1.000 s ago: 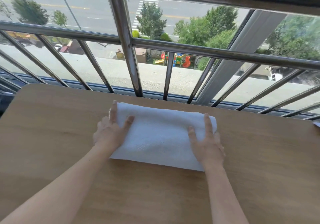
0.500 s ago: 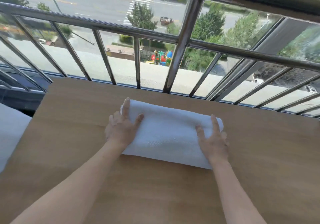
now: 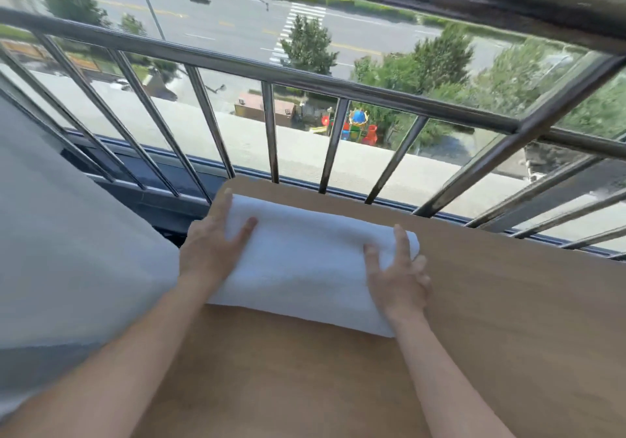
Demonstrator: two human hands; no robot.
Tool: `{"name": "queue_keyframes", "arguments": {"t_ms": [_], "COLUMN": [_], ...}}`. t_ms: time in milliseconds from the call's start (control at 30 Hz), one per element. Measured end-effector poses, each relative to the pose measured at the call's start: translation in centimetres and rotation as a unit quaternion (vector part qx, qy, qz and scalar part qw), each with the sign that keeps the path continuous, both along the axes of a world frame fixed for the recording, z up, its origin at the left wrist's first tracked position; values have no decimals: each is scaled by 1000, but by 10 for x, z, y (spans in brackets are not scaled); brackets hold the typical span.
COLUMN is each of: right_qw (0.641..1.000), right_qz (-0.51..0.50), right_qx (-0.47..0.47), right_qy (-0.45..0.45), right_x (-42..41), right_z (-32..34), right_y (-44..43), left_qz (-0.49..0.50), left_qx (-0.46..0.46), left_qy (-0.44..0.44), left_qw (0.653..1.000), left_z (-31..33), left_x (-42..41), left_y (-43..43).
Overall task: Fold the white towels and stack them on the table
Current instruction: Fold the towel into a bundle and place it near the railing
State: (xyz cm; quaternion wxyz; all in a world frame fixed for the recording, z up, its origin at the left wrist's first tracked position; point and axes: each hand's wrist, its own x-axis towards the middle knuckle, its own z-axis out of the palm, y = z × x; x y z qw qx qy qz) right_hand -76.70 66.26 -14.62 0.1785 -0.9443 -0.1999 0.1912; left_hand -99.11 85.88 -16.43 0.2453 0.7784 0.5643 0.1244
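Folded towel (image 3: 305, 261) slid to surface (image 3: 508, 302) far-left corner; left hand (image 3: 210, 251), right hand (image 3: 396, 278) press it flat-fingered, grip unclenched; likely stack base.

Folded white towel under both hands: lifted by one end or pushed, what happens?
Probably floppy: the folded white cloth towel has soft rounded edges, so lifted by one end it would likely sag. Pushed, it should slide, not roll: it lies flat on the smooth wooden table under the left hand and right hand.
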Motion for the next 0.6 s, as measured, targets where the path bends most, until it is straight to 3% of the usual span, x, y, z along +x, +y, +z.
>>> {"name": "queue_keyframes", "arguments": {"t_ms": [400, 600], "right_qw": [998, 998], "right_qz": [-42, -35], "right_qx": [-9, -5], "right_qy": [-48, -55], "right_x": [21, 16], "right_z": [-18, -17], "right_y": [71, 70], "left_qz": [-28, -17], "left_qx": [-21, -14], "left_qy": [-14, 57], "left_qw": [999, 998], "left_z": [-4, -3], "left_x": [30, 33], "left_y": [78, 75]}}
